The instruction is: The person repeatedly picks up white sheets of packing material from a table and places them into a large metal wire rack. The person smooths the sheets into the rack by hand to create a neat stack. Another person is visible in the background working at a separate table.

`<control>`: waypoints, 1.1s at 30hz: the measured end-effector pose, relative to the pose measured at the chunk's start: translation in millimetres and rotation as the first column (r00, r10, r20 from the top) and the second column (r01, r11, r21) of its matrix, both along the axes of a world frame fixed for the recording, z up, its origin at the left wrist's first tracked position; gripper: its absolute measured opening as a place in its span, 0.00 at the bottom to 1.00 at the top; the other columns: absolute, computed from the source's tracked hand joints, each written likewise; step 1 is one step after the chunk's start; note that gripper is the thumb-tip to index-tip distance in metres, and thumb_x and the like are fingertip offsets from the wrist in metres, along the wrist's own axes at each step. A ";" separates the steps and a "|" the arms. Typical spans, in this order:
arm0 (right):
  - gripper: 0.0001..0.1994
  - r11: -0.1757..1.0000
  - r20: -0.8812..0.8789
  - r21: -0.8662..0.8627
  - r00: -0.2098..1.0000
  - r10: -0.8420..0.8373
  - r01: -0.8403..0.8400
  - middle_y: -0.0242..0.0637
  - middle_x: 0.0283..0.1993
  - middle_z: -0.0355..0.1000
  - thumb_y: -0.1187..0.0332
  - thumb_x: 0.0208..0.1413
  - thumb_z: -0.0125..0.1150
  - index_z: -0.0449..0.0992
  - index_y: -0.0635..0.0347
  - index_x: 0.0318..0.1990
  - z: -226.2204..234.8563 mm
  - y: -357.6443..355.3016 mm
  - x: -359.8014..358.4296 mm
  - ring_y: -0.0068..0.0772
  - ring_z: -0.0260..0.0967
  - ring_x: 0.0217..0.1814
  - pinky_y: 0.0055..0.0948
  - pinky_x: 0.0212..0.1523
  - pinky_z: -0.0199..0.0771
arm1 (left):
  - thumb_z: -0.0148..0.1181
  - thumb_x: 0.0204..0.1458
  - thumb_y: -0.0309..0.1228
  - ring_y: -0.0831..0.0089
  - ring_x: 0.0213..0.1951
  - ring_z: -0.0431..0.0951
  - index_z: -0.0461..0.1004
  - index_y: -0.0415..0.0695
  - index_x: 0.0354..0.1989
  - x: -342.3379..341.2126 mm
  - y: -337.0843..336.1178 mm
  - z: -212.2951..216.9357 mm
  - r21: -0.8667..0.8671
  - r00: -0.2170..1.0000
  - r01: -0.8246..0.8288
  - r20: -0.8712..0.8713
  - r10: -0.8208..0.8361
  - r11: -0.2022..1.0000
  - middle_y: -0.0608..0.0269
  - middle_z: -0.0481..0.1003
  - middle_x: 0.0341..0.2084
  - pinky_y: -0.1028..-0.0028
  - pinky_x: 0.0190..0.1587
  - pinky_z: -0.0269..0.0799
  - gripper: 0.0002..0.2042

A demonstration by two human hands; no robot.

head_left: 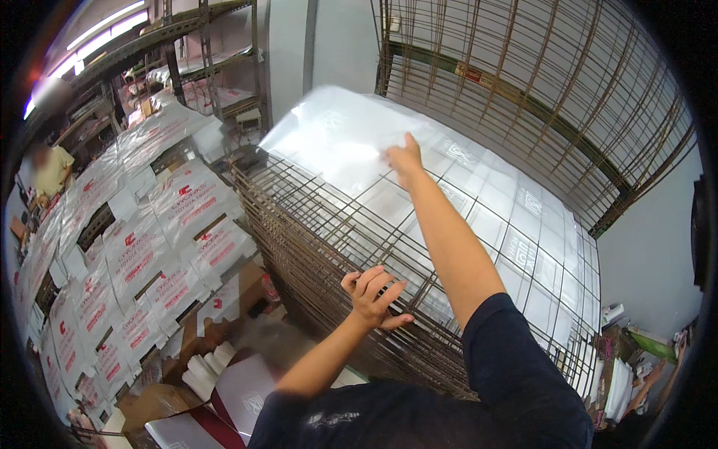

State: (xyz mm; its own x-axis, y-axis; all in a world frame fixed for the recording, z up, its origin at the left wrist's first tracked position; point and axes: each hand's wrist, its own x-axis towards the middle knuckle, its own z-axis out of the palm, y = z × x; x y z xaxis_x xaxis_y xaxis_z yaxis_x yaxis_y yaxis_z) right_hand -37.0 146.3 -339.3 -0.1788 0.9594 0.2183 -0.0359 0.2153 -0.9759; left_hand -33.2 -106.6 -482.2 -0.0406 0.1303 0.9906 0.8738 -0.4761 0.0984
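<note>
A tall stack of wire drying racks [351, 232] stands before me, its top mesh tilted up. At its far left corner lies a glossy translucent plastic sheet [329, 131], its outer edge bowed and blurred. My right hand [404, 160], reaching far across the mesh, has its fingers closed on the near right corner of that sheet. More printed translucent sheets [516, 247] lie under the wires, to the right. My left hand [372, 298] is at the rack stack's near edge, fingers spread, with nothing held; whether it touches the wires I cannot tell.
A raised wire rack [508, 82] leans up behind the stack. To the left, white sheets with red print [134, 254] cover another rack. Cardboard and rolled sheets [209, 370] lie below. Metal shelving [217, 67] and a person [52, 168] are at the far left.
</note>
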 end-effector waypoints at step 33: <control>0.15 0.944 0.595 0.185 0.733 -0.328 0.272 0.56 0.53 0.61 0.74 0.41 0.59 0.71 0.69 0.40 -1.5 -15.9 -2.5 0.54 0.67 0.52 0.37 0.51 0.72 | 0.45 0.46 0.63 0.66 0.47 0.66 0.74 0.52 0.36 0.2 0.6 -1.8 -0.015 1.000 -0.021 -0.013 0.021 1.000 0.65 0.68 0.34 0.59 0.52 0.46 0.27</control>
